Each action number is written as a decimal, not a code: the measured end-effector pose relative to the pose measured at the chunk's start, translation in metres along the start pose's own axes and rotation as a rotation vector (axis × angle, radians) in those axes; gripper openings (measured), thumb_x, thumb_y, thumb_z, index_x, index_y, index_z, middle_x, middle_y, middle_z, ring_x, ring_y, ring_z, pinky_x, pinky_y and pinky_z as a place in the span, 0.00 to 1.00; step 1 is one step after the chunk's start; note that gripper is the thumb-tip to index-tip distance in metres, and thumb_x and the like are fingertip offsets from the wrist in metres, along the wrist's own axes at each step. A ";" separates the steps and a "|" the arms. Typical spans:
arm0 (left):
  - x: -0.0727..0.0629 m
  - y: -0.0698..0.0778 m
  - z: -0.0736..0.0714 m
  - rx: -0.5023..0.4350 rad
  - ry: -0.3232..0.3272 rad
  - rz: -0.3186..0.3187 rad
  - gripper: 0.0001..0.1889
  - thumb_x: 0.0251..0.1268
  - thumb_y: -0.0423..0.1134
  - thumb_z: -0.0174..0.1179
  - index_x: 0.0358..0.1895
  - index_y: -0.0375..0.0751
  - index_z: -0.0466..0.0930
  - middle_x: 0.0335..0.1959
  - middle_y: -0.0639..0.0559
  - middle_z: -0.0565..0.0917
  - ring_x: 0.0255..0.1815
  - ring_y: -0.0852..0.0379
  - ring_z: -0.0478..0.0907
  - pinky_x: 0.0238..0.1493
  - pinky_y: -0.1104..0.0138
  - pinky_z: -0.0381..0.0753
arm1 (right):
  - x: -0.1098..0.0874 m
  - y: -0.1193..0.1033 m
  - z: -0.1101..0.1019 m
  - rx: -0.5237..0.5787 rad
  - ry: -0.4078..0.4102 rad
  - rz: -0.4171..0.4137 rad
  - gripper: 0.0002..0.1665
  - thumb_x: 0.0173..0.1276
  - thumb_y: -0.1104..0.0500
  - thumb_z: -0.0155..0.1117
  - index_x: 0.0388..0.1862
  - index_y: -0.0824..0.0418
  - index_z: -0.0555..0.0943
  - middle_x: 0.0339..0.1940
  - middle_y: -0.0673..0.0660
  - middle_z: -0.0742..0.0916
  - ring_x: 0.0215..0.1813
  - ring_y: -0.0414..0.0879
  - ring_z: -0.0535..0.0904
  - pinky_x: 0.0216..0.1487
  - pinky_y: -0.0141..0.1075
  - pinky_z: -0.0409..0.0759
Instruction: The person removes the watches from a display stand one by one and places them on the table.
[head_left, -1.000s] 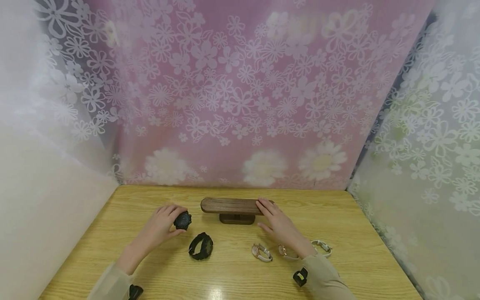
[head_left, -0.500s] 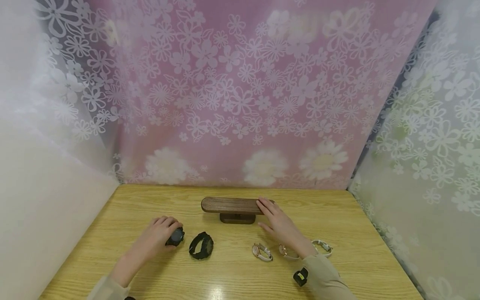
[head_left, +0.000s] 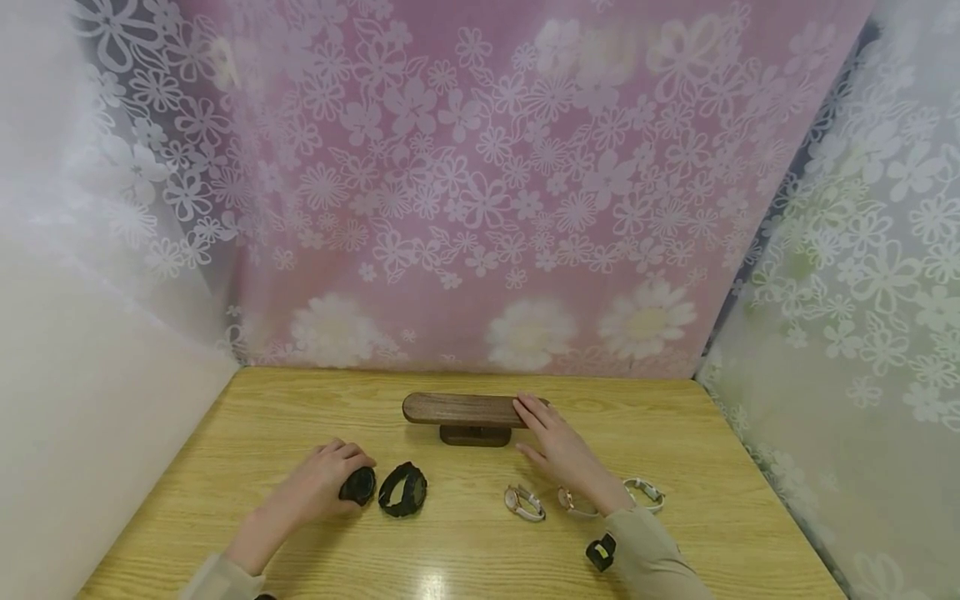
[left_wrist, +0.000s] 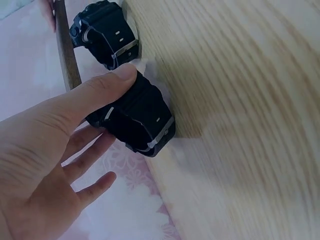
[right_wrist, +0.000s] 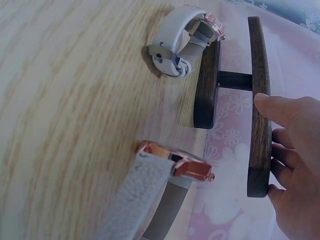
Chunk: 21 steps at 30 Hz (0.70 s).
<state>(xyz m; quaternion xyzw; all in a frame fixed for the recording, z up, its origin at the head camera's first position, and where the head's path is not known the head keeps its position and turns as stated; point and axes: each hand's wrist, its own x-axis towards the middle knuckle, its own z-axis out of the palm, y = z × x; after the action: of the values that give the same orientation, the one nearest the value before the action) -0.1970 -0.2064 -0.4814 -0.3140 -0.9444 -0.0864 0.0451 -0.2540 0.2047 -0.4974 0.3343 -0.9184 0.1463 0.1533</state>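
Note:
My left hand (head_left: 318, 487) pinches a black wristwatch (head_left: 360, 485) by its side, thumb on one edge and fingers opposite, as the left wrist view shows. The watch is low over the table or touching it; I cannot tell which. Just right of it a second black wristwatch (head_left: 415, 492) stands on its edge, strap looped. My right hand (head_left: 558, 446) grips the right end of a dark wooden watch stand (head_left: 457, 408). In the right wrist view the thumb lies on one side of the bar (right_wrist: 260, 132), fingers on the other.
Near my right forearm are a white-strapped wristwatch (head_left: 513, 500), another with a rose-gold case (head_left: 566, 500) partly hidden by the arm, and a third pale watch (head_left: 656, 497). A pink floral curtain (head_left: 480, 208) hangs behind the wooden table (head_left: 480, 550).
My left hand has brought the black watch toward me, first to the left, then right, close to the second black watch. The right hand and the stand stay put.

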 end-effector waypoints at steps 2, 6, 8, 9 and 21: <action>0.000 0.001 0.002 -0.008 -0.011 0.001 0.32 0.44 0.45 0.83 0.55 0.42 0.83 0.51 0.46 0.83 0.53 0.42 0.78 0.52 0.41 0.80 | 0.000 0.000 0.000 0.006 -0.003 0.001 0.45 0.69 0.57 0.71 0.79 0.67 0.61 0.79 0.66 0.65 0.78 0.61 0.62 0.76 0.59 0.61; -0.002 0.002 0.003 -0.023 -0.022 -0.005 0.32 0.44 0.46 0.82 0.56 0.41 0.83 0.51 0.45 0.83 0.53 0.42 0.77 0.52 0.40 0.80 | 0.000 0.001 -0.001 0.005 -0.011 0.002 0.46 0.69 0.55 0.71 0.79 0.67 0.61 0.80 0.65 0.65 0.79 0.60 0.61 0.76 0.59 0.61; -0.002 0.003 0.003 -0.025 -0.025 -0.013 0.32 0.44 0.46 0.82 0.56 0.41 0.83 0.52 0.45 0.83 0.54 0.41 0.77 0.52 0.39 0.80 | 0.000 0.001 -0.001 -0.001 -0.010 -0.001 0.46 0.69 0.55 0.71 0.79 0.67 0.61 0.80 0.64 0.65 0.79 0.60 0.61 0.76 0.59 0.61; -0.002 0.003 0.003 -0.027 -0.024 -0.017 0.32 0.45 0.46 0.82 0.57 0.41 0.83 0.52 0.44 0.83 0.54 0.41 0.77 0.51 0.39 0.80 | 0.000 0.001 -0.001 -0.003 -0.011 0.001 0.46 0.70 0.55 0.71 0.80 0.66 0.61 0.80 0.64 0.64 0.79 0.60 0.61 0.76 0.58 0.61; -0.002 0.003 0.004 -0.061 -0.014 -0.052 0.34 0.48 0.47 0.81 0.60 0.39 0.81 0.55 0.42 0.83 0.56 0.38 0.79 0.57 0.37 0.76 | 0.000 0.000 -0.004 0.047 -0.016 0.022 0.45 0.70 0.56 0.70 0.79 0.65 0.62 0.80 0.64 0.65 0.79 0.60 0.61 0.76 0.58 0.61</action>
<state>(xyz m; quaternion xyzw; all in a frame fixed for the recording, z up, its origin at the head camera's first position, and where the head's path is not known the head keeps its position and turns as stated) -0.1939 -0.2049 -0.4855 -0.2909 -0.9495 -0.1140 0.0267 -0.2537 0.2063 -0.4941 0.3288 -0.9195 0.1669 0.1362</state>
